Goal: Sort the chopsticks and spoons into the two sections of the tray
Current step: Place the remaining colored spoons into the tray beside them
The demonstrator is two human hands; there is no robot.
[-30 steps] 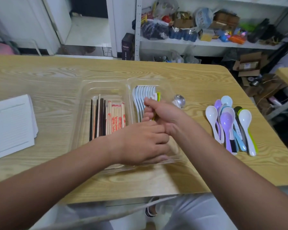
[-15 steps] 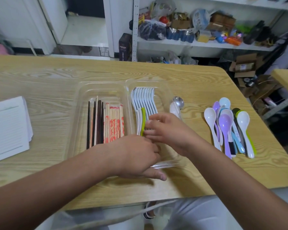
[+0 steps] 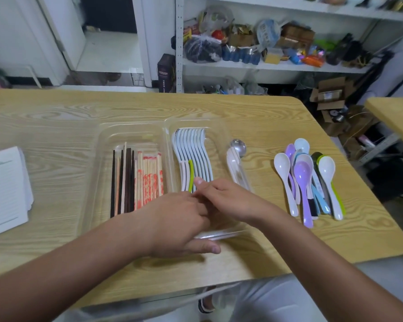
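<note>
Tray: a clear, thin-walled plastic tray (image 3: 130, 131) with rounded corners lay on the table, split lengthwise into two sections.
Left section: the chopsticks (image 3: 135, 180) lay side by side along its length. They were slim dark sticks, a few pale ones, and a batch in paper sleeves with red print.
Right section: white spoons (image 3: 196, 154) stood on edge, nested in a tight curved row with their bowls toward the far end. One green-edged spoon (image 3: 191, 173) sat among the leftmost of them.
Right hand: the right hand (image 3: 228, 201) hovered over the near end of the right section, with one fingertip at the handle ends of the row.
Right grip: the fingers were loosely bent, and nothing was seen pinched.
Left hand: the left hand (image 3: 172, 226) was at the tray's near rim, with the thumb stretched flat just in front of it.
Left grip: the fingers were hidden under the right hand, so I could not tell whether they clasped the rim.
Beside the tray: a shiny metal spoon (image 3: 238, 146) and a white plastic spoon (image 3: 233, 163) lay at the tray's right wall; I could not tell on which side of it.
Loose spoons: an overlapping pile of glossy loose spoons (image 3: 305, 180) lay well to the right — white, lilac, pale blue, and one dark with a green edge.
Table: the table (image 3: 56, 117) was pale wood-grain laminate with a rounded far corner.
Left edge: a stack of white ruled paper (image 3: 5, 189) lay there.
Behind: a white shelf (image 3: 265, 66) was crowded with bags and boxes.
</note>
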